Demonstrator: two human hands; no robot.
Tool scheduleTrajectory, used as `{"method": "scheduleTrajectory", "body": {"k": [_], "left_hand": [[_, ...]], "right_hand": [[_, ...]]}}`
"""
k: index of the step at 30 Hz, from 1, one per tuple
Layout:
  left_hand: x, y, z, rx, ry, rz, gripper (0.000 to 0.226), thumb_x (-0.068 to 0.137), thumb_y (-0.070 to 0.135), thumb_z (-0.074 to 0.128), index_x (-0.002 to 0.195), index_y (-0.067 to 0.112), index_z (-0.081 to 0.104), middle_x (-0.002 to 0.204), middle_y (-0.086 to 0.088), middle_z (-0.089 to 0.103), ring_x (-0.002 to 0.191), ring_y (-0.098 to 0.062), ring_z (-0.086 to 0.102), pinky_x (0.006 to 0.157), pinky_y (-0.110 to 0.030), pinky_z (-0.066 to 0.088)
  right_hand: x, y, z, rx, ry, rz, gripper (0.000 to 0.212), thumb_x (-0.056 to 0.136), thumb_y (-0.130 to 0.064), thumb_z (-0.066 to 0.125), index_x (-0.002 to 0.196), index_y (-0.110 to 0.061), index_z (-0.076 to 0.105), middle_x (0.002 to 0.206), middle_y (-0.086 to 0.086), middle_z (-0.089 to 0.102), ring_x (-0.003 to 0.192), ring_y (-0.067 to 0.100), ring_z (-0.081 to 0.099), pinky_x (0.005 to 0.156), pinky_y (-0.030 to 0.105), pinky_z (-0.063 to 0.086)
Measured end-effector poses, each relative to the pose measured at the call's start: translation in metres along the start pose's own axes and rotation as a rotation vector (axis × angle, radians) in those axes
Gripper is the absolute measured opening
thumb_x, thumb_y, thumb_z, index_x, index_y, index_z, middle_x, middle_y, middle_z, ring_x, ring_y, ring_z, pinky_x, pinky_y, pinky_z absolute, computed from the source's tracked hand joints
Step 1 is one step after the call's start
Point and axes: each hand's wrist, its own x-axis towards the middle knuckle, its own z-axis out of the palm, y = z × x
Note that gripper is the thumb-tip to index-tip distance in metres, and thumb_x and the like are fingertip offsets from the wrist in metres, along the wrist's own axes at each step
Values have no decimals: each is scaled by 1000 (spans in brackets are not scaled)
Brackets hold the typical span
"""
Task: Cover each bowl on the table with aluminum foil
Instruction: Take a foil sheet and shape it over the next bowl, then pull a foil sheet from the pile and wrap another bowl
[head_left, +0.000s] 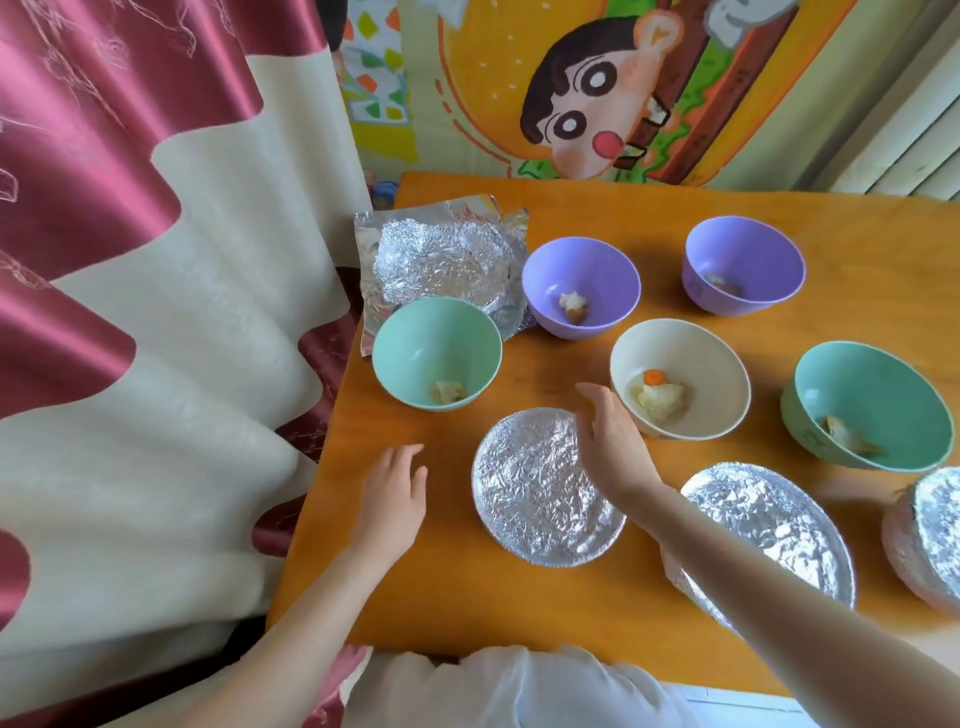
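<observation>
left hand (396, 496): fingers straight, loosely spread, holding nothing; low over the bare surface (457, 597), just left of the near covered bowl (540, 493). cannot tell if it touches the wood.
right hand (610, 447): fingers straight, close together, empty; at the far-right rim of the near covered bowl. may be touching the foil edge, not sure.
near covered bowl: foil flat over the mouth, tucked all round. looks done to me.
step, my read: leave this one and get foil for the next open bowl.
how to do it well: take the loose foil sheet (447, 260) by two corners and lift it flat. centre it over the left green bowl (436, 353) just beside it, then press down round the rim with both palms. go gently, these bowls look light and could tip.
second covered bowl (769, 530): near right, partly behind my forearm.
third covered bowl (930, 535): cut off by the right edge.
open, middle: cream bowl (680, 376), right green bowl (872, 405).
open, far: near purple bowl (582, 286), far purple bowl (743, 270).
loose foil sheet: far left corner, already dented round. its near corner is hidden behind the left green bowl, and whether it is one layer or several i cannot tell.
hard to make out: the food bits in the open bowls are too small to name. no foil roll in view.
</observation>
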Motion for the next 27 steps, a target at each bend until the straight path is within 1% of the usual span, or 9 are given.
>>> {"method": "scheduleTrajectory", "body": {"k": [5, 10, 12, 14, 16, 17, 19, 23, 27], "left_hand": [[42, -34, -20, 197, 62, -18, 37, 97, 16, 47, 133, 13, 46, 135, -7, 48, 125, -23, 46, 102, -34, 40], [82, -47, -23, 295, 30, -46, 40, 95, 14, 48, 135, 9, 45, 140, -11, 44, 132, -27, 40, 108, -39, 37], [90, -52, -21, 317, -16, -79, 43, 97, 15, 46, 139, 11, 40, 147, -11, 36, 137, -27, 32, 111, -41, 33], [95, -55, -17, 368, -59, -88, 47, 97, 17, 45, 142, 11, 35, 152, -12, 27, 141, -29, 24, 113, -43, 28], [96, -53, -11, 418, -76, -87, 49, 97, 17, 44, 144, 10, 31, 153, -15, 22, 142, -33, 17, 113, -47, 23], [96, -51, -9, 439, -87, -94, 50, 96, 17, 44, 144, 10, 30, 154, -16, 21, 143, -34, 15, 113, -50, 21], [97, -49, -6, 466, -108, -113, 52, 96, 17, 45, 145, 10, 30, 153, -18, 21, 142, -37, 14, 113, -52, 19], [98, -56, -2, 496, -96, -101, 52, 85, 13, 62, 134, 4, 47, 142, -25, 40, 133, -44, 33, 104, -60, 32], [99, -61, -1, 488, -102, -71, 51, 74, 9, 74, 122, 2, 57, 129, -27, 52, 122, -46, 47, 93, -62, 42]], "right_hand": [[59, -25, 1, -80, -55, -111, 36, 96, -6, 41, 132, -7, 45, 134, 13, 47, 121, 29, 47, 101, 34, 34], [118, -40, 14, -260, -159, -187, 43, 93, 2, 38, 133, -11, 46, 135, 13, 46, 119, 32, 49, 98, 38, 37], [140, -43, 19, -349, -189, -275, 46, 91, 5, 38, 131, -12, 52, 138, 12, 43, 126, 32, 43, 101, 42, 38], [159, -47, 23, -512, -239, -392, 46, 91, 2, 37, 130, -16, 55, 149, 8, 33, 140, 29, 25, 111, 43, 28], [174, -52, 26, -727, -312, -489, 45, 95, -4, 34, 133, -20, 53, 158, 4, 15, 146, 28, 3, 117, 39, 4], [180, -54, 27, -804, -334, -510, 45, 96, -7, 33, 135, -22, 50, 159, 4, 9, 146, 30, -3, 117, 38, -4], [189, -57, 32, -891, -368, -511, 44, 97, -11, 32, 137, -24, 48, 159, 4, 5, 146, 32, -7, 117, 39, -7], [199, -58, 45, -977, -411, -500, 43, 98, -14, 32, 139, -20, 44, 156, 4, 18, 146, 30, 0, 117, 38, -2], [213, -62, 43, -802, -352, -458, 42, 93, -4, 37, 135, -8, 46, 145, 8, 38, 137, 26, 24, 113, 32, 16]]}}
